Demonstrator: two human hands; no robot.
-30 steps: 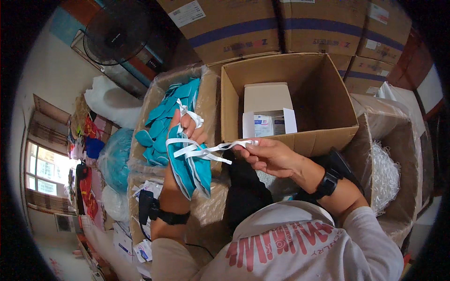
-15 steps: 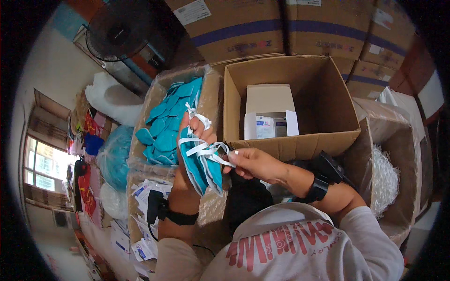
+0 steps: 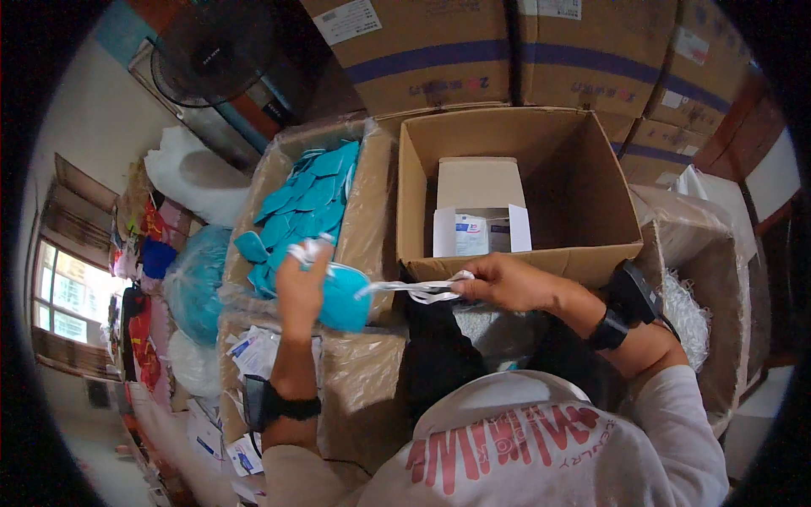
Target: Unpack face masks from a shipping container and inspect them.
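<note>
My left hand (image 3: 302, 283) is closed around teal face masks (image 3: 346, 302) with white trim. White straps also show at the top of that hand, partly blurred. From the masks, white elastic straps (image 3: 414, 289) stretch sideways to my right hand (image 3: 503, 283), which pinches their far end between thumb and fingers. How many masks I hold is hard to make out. Just beyond my left hand stands a plastic-lined carton (image 3: 372, 194) filled with loose teal mask pieces (image 3: 296, 207).
An open cardboard box (image 3: 583, 253) ahead holds a smaller white carton (image 3: 477, 182) with packets inside. At the right, another lined carton (image 3: 705, 253) contains white strands (image 3: 688, 317). Printed packets (image 3: 253, 351) lie at the near left. Stacked cartons (image 3: 583, 42) line the back.
My left hand has moved left and down with the masks, turning them. My right hand has shifted right, drawing the bunched white straps out into a nearly straight line between the hands.
</note>
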